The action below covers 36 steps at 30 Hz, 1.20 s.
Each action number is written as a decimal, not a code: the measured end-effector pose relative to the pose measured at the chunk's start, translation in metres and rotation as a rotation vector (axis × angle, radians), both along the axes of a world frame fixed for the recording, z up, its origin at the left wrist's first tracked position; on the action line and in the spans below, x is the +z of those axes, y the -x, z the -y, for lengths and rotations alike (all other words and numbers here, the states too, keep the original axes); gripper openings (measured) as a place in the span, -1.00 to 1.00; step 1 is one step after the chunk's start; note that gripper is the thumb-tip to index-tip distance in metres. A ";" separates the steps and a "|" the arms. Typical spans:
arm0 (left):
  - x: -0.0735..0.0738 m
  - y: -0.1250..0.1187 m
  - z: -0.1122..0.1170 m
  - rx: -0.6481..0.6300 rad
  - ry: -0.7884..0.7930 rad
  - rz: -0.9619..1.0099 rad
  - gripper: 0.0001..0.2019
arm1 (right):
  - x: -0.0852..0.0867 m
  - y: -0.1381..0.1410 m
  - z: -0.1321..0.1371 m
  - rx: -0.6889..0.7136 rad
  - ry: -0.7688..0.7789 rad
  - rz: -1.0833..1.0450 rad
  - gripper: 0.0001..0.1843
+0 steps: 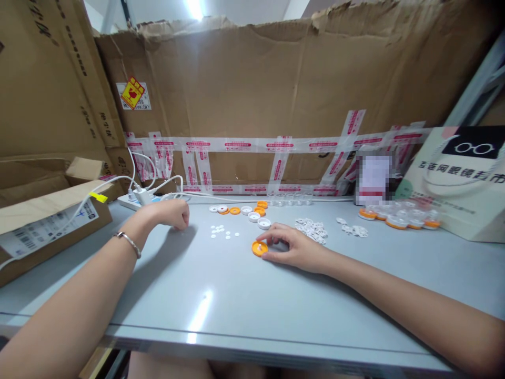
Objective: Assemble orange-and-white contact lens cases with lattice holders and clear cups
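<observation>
My right hand (294, 247) rests at the table's middle, thumb and fingertips closed on the rim of a round orange cap (259, 252). The cap lies flat, and a small white piece (259, 246) shows at its centre. To the left, my left hand (173, 213) is curled with its fingers pointing down at the tabletop; whether they hold anything is hidden. Several tiny white discs (221, 229) are scattered between the two hands. Behind them sit white round caps (264, 224) and orange caps (234, 210).
A heap of small white flat pieces (311, 230) lies beyond my right wrist. Clear round parts (290, 200) line the back, and orange-based clear ones (398, 218) cluster at right beside a paper bag (469, 205). A power strip (130, 201) and open carton (55, 226) stand at left.
</observation>
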<state>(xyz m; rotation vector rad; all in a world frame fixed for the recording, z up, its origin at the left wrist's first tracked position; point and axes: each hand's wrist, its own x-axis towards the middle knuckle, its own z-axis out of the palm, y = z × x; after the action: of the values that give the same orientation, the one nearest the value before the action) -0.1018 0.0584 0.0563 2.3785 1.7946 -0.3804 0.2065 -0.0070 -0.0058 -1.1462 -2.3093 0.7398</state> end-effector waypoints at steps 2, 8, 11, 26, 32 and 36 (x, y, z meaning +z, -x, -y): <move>0.000 -0.001 0.001 -0.001 -0.011 0.000 -0.76 | 0.000 0.000 0.000 0.001 -0.001 0.001 -0.63; 0.005 -0.004 0.007 -0.001 -0.031 0.006 -0.76 | 0.000 -0.001 0.000 0.007 -0.002 -0.006 -0.61; 0.007 -0.008 0.009 -0.001 -0.048 0.006 -0.78 | -0.001 -0.001 0.000 0.009 -0.003 -0.005 -0.61; 0.014 -0.009 0.015 -0.042 -0.049 0.099 -0.81 | -0.003 -0.001 -0.002 0.020 -0.004 0.000 -0.65; 0.013 -0.011 0.014 -0.116 -0.026 0.191 -0.83 | -0.003 0.000 -0.002 0.006 0.010 -0.004 -0.63; 0.006 -0.038 0.023 -0.243 -0.145 0.329 -0.85 | -0.004 0.002 -0.002 0.004 0.002 -0.019 -0.65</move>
<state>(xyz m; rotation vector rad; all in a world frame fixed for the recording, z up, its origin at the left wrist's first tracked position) -0.0639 0.0354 0.0620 2.5793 1.4390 0.1196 0.2042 -0.0053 -0.0097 -1.1315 -2.2959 0.7517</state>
